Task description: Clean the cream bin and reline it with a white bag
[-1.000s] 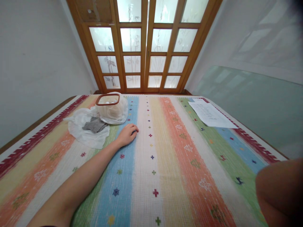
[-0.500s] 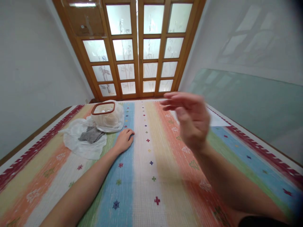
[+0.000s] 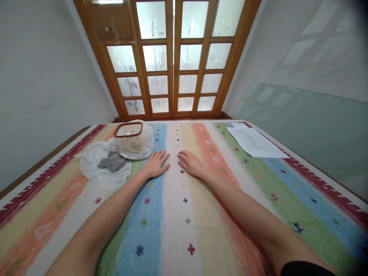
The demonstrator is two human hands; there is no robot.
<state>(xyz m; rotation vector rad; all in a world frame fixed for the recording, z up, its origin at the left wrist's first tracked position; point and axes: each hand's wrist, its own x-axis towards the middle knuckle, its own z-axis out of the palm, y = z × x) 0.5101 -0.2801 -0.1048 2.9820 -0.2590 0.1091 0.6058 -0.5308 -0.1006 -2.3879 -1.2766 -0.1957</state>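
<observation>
My left hand (image 3: 156,164) lies flat on the blue stripe of the striped tablecloth (image 3: 175,230), palm down with its fingers spread. Just beyond it, to the left, stands a bin (image 3: 128,129) with a brown rim and a whitish plastic bag around it; some white stuff shows inside. My right hand (image 3: 191,163) rests on the cloth's pale middle stripe, fingers stretched out and holding nothing. A small gap separates the two hands. Left of the bin, a crumpled grey cloth (image 3: 113,161) sits on a spread white plastic bag (image 3: 92,168).
Printed paper sheets (image 3: 253,142) lie at the table's far right. A wall stands on the left, and a pale green panel (image 3: 304,126) lines the right wall. Wooden doors (image 3: 174,57) with frosted panes rise behind the far edge.
My right hand has come down from the air and moved left onto the tablecloth. My left hand has spread its fingers and lies flatter. The paper sheets are now uncovered.
</observation>
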